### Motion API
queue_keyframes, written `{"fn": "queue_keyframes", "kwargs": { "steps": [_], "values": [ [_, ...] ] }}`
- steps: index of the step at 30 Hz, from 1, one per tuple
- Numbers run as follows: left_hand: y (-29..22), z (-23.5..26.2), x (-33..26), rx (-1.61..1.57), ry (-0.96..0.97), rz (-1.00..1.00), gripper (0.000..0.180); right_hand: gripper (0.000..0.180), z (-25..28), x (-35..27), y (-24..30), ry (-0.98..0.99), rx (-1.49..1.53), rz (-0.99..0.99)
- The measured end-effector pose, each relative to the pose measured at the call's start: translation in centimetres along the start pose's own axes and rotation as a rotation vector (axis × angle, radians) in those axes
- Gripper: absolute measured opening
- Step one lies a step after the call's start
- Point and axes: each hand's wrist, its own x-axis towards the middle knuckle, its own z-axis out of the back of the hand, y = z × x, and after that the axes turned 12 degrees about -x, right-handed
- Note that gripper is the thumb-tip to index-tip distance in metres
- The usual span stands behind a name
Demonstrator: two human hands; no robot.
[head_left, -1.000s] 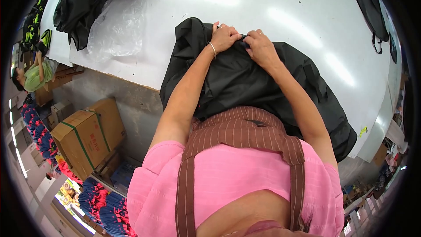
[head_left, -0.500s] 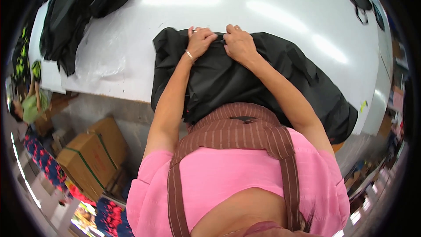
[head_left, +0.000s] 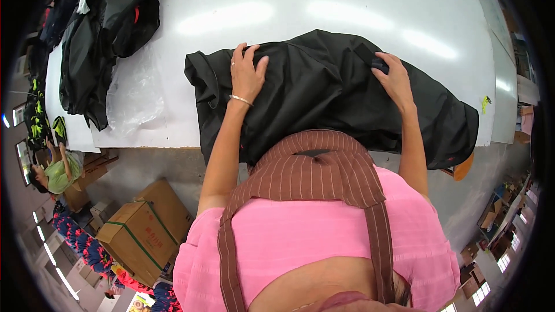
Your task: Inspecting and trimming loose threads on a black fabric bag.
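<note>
We see the hands split: earlier both pinched together at the far edge of the black garment (head_left: 324,98), now left hand (head_left: 247,75) lies flat on its left part, right hand (head_left: 395,78) has slid out right, fingers on a dark strap (head_left: 370,56). Garment now spread wider along the white table (head_left: 289,6).

Wearer: pink short-sleeved top (head_left: 324,242), fabric finely ribbed or crinkled, sleeves ending above the elbow; forearms bare. Over it a brown apron (head_left: 315,170) with thin pale pinstripes, the bib rounded and bunched at the chest. Two matching striped straps (head_left: 226,260) run from the bib over each shoulder. Left hand (head_left: 247,78): thin silver bangle (head_left: 240,100) at the wrist, ring on one finger. Right hand (head_left: 396,81): no jewellery visible.
</note>
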Motion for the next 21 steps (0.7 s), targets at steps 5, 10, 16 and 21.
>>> {"fn": "queue_keyframes", "kwargs": {
  "steps": [5,10,16,21],
  "values": [
    [-5.4,0.8,-5.5,0.172,0.170,0.026,0.064,0.044,-2.5,-2.4,-3.5,0.045,0.112,-0.007],
    [-4.1,1.2,-8.1,0.445,0.079,0.149,0.064,0.047,-5.5,-4.1,-4.1,-0.014,0.156,0.041],
    [-2.1,0.6,-9.1,0.493,-0.017,0.029,0.048,0.044,-6.5,-4.3,-5.1,-0.093,0.231,0.035],
    [-3.1,1.5,-9.1,0.316,0.124,-0.014,0.043,0.043,-6.4,-4.4,-5.1,-0.071,0.225,0.061]
  ]
}}
